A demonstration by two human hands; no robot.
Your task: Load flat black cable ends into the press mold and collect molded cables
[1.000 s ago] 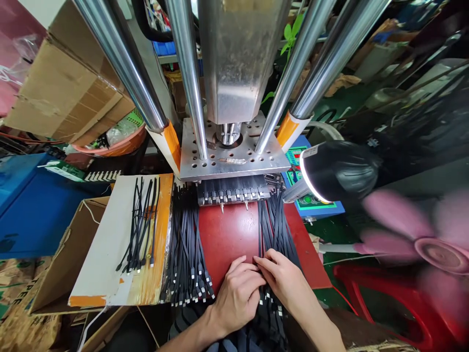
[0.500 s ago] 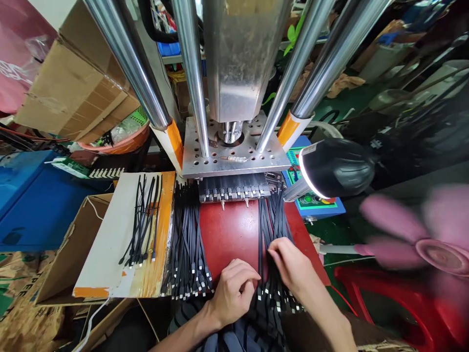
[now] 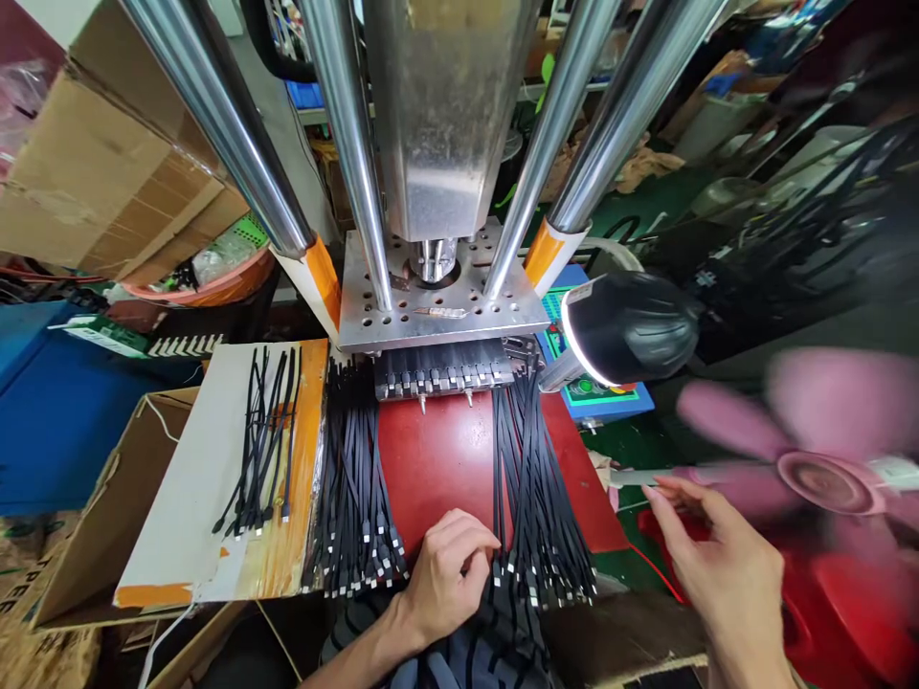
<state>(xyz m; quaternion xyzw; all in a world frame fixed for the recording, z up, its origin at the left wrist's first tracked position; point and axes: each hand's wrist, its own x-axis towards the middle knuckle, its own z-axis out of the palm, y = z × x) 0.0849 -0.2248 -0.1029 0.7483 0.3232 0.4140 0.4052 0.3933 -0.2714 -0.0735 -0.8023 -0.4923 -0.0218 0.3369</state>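
Note:
My left hand (image 3: 452,579) is curled at the front edge of the red work surface (image 3: 437,459), its fingers closed beside the right bundle of black cables (image 3: 542,478); what they hold, if anything, is hidden. Out to the right, my right hand (image 3: 718,555) hangs in the air with thumb and forefinger near each other, away from the cables. Another cable bundle (image 3: 357,478) lies left of the red surface. Under the press plate (image 3: 437,321), a black fixture (image 3: 445,371) carries a row of small connectors. More black cables (image 3: 262,440) rest on the white board (image 3: 179,488).
A lit black lamp (image 3: 632,325) stands right of the press, over a blue control box (image 3: 617,402). At the right are a pink fan (image 3: 825,478) and a red stool (image 3: 854,612). An open cardboard box (image 3: 93,536) sits at the left, beside a blue bin (image 3: 43,411).
My right hand has moved from the right cable bundle out to the right. My left hand stays near the front edge. The view has shifted slightly.

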